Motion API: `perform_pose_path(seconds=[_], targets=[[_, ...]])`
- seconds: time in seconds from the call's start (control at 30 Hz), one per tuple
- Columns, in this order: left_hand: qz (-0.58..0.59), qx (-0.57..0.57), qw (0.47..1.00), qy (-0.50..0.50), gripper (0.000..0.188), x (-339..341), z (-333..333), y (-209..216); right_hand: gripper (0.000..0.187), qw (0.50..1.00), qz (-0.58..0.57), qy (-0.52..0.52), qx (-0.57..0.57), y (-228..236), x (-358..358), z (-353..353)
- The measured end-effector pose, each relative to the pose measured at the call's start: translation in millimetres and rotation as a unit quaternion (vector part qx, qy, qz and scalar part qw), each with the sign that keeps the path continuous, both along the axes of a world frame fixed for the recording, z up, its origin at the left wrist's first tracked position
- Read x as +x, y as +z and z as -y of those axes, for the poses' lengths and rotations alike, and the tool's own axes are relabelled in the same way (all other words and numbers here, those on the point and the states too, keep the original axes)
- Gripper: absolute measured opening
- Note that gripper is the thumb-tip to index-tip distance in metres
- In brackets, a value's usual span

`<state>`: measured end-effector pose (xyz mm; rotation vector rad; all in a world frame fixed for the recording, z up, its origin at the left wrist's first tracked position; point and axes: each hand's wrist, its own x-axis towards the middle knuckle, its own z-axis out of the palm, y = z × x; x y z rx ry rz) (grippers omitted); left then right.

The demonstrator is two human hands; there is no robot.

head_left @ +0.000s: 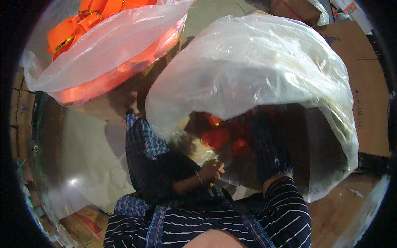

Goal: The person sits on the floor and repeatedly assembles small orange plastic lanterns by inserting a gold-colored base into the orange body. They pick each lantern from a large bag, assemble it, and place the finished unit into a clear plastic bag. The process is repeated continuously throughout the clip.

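Note:
My left hand [211, 169] is closed with curled fingers, low in front of the big bag's mouth. Whether something small is pinched in it, I cannot make out. My right forearm, in a dark plaid sleeve cover [269, 155], reaches into the large translucent plastic bag [252, 62]; that hand and its fingers are hidden inside. Red-orange items [216, 138] lie in the shadowed interior, left of the right sleeve. The bag's film arches over the opening and hangs down on the right.
At the upper left, another clear plastic bag [111, 66] bulges with bright orange items [66, 35] wrapped with gold ties. A tall cardboard box [362, 87] stands at the right. Brown cartons [295, 10] sit at the back. Pale floor [89, 153] shows at the left.

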<state>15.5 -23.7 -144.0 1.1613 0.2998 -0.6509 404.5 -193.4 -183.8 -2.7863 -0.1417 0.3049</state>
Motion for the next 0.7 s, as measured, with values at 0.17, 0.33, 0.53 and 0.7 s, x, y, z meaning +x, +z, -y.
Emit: perform_pose_path(seconds=[0.17,0.33,0.53,0.7], targets=[[-0.064,-0.031,0.997,0.014,0.045,3,5,14,0.038,0.998,-0.006,-0.028,-0.054,-13,29,0],[-0.052,0.015,0.999,0.006,0.033,16,2,25,0.04,0.995,0.066,-0.009,0.076,5,-49,6],[0.03,0.034,0.964,0.261,0.058,53,-22,69,0.041,0.74,-0.252,-0.125,0.611,101,-223,0],[-0.047,-0.212,0.967,0.135,0.047,39,-38,107,0.034,0.595,-0.315,-0.221,0.706,170,-309,-6]])
